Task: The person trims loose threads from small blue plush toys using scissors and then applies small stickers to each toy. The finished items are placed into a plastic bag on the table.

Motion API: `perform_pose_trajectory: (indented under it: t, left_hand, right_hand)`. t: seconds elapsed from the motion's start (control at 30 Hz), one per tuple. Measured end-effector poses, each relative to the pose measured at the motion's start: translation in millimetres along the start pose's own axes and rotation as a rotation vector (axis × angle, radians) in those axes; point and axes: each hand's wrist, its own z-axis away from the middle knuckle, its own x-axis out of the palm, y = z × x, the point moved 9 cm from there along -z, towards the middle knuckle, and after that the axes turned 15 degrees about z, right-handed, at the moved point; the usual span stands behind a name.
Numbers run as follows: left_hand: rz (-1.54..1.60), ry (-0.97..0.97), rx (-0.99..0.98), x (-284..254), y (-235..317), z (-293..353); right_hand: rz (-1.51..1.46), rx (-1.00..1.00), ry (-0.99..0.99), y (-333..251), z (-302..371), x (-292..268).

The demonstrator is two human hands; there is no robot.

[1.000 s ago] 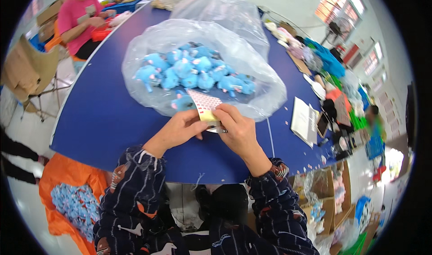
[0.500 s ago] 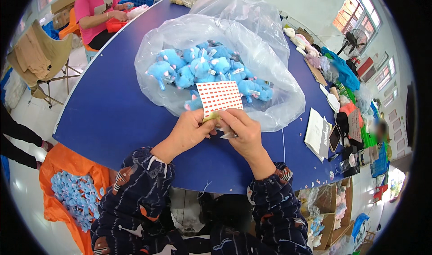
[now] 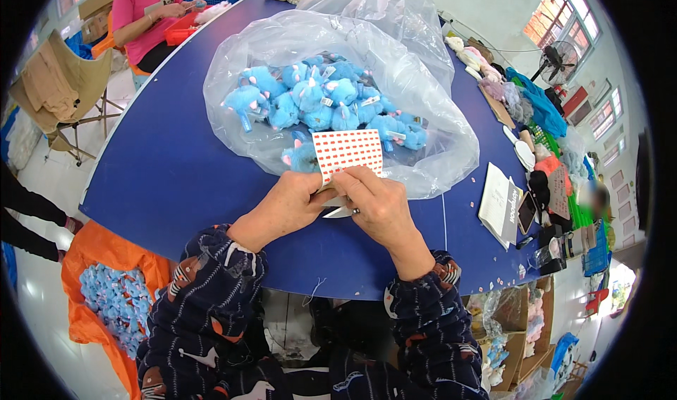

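Observation:
A sheet of small red stickers (image 3: 349,150) stands tilted up in front of me. My left hand (image 3: 288,206) is closed, pinching its lower left edge. My right hand (image 3: 381,208) is also closed, with thumb and fingertips at the lower edge of the sheet. From under the right palm juts a pointed silver blade (image 3: 338,212); its handle is hidden in the hand. Just beyond the sheet, several fluffy light-blue plush toys (image 3: 310,93) with small white tags lie heaped in an open clear plastic bag (image 3: 430,135).
The blue table (image 3: 162,153) curves around me. A notebook (image 3: 498,206) and a phone (image 3: 527,212) lie at the right. An orange sack (image 3: 81,315) of small blue pieces is at lower left. A person in pink (image 3: 149,19) works at far left; a fan (image 3: 556,63) stands far right.
My right fingers have shifted a little left along the sheet's lower edge. The blade under that hand now points further left. The view has moved slightly.

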Motion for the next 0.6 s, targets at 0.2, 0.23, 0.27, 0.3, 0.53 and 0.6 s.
perform_pose_trajectory:
  t: [0.2,0.23,0.27,0.3,0.53,0.6]
  left_hand:
    - [0.272,0.049,-0.319,-5,-20,3]
    - [0.311,0.070,-0.307,-6,-20,3]
    - [0.335,0.076,-0.294,-8,-18,2]
    - [0.359,0.083,-0.281,-10,-17,3]
    - [0.390,0.108,-0.179,-17,-2,2]
    - [0.096,0.303,0.084,-49,23,4]
  right_hand:
    - [-0.319,0.446,0.145,51,8,-16]
    - [-0.349,0.578,0.180,66,12,-22]
    - [-0.478,0.704,0.136,82,17,-17]
    - [-0.607,0.829,0.089,96,23,-11]
    - [-1.047,0.990,0.005,99,40,3]
    - [-1.023,0.900,0.281,112,35,-22]
